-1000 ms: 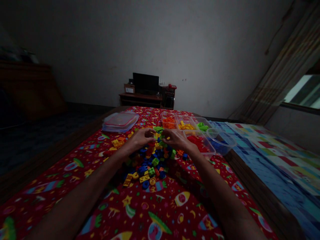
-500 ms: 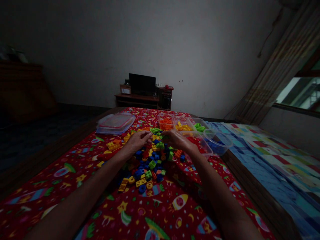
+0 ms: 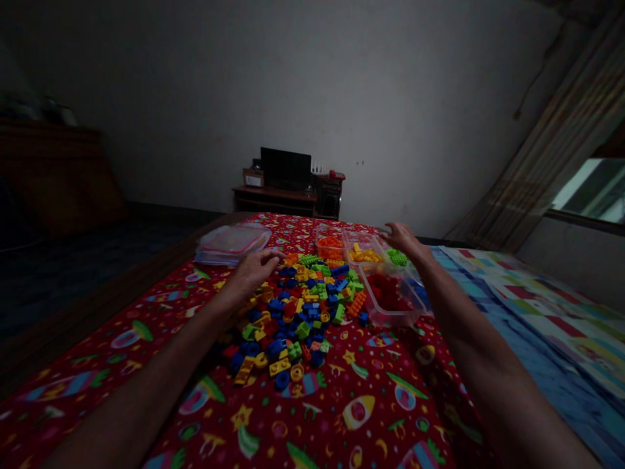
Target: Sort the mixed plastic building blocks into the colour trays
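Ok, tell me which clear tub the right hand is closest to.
The green-brick tub, far right of the back row: the right hand hovers just above it. The orange-brick tub, yellow-brick tub and red-brick tub sit farther from it.

A loose pile of multicoloured plastic bricks (image 3: 303, 306) lies mid-frame; a separate batch of green bricks (image 3: 397, 256) sits upper right of it.

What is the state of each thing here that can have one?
brick pile, loose, colours mixed
tubs, uncovered, each partly filled with one colour
lids, stacked, off the tubs
left hand, curled, resting on the brick pile
right hand, fingers extended above the far tubs
monitor, dark
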Action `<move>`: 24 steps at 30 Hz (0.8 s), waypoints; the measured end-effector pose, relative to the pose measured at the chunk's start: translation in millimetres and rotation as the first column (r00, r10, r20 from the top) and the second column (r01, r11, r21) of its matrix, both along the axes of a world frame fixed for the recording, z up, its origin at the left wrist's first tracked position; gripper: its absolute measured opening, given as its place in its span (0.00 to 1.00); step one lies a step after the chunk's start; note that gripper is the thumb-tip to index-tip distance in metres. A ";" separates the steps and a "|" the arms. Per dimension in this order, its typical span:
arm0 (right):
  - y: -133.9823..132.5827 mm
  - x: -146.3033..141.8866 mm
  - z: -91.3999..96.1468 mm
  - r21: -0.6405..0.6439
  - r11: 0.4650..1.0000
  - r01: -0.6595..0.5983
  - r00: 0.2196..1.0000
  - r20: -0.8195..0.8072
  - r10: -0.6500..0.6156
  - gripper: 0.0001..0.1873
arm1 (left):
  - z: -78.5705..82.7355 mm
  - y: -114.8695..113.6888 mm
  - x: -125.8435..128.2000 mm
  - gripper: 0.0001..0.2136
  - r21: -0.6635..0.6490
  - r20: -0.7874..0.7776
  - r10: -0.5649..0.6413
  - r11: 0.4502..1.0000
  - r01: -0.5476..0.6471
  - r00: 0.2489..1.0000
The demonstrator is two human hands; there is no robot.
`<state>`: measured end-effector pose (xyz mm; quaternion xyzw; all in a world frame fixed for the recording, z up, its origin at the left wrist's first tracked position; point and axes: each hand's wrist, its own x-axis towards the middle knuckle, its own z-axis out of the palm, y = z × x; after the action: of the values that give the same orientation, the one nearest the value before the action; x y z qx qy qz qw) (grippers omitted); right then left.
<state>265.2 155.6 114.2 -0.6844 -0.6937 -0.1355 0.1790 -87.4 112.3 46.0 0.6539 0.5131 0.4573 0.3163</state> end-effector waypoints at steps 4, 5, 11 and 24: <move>-21.9 -57.4 -11.3 -0.034 0.962 -0.272 0.957 -0.116 0.267 0.16 | -10.9 12.8 -19.3 0.16 0.094 -0.206 0.079 0.994 -0.061 0.975; -29.5 -73.4 -14.9 -0.059 0.933 -0.355 0.928 -0.146 0.344 0.15 | -14.1 14.7 -22.6 0.16 0.111 -0.244 0.081 0.992 -0.055 0.966; -55.3 -149.4 -47.4 -0.099 0.819 -0.565 0.811 -0.249 0.530 0.13 | -33.3 19.1 -18.1 0.20 0.203 -0.389 0.001 0.976 0.085 0.921; -50.6 -168.5 -88.8 -0.144 0.797 -0.587 0.808 -0.054 0.586 0.17 | -33.5 12.1 -2.4 0.08 0.225 -0.539 -0.099 0.940 0.256 0.836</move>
<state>96.6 105.0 25.4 -0.4481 -0.8791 -0.0175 0.1613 -89.7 124.4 12.5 0.8368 0.4439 0.3014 0.1087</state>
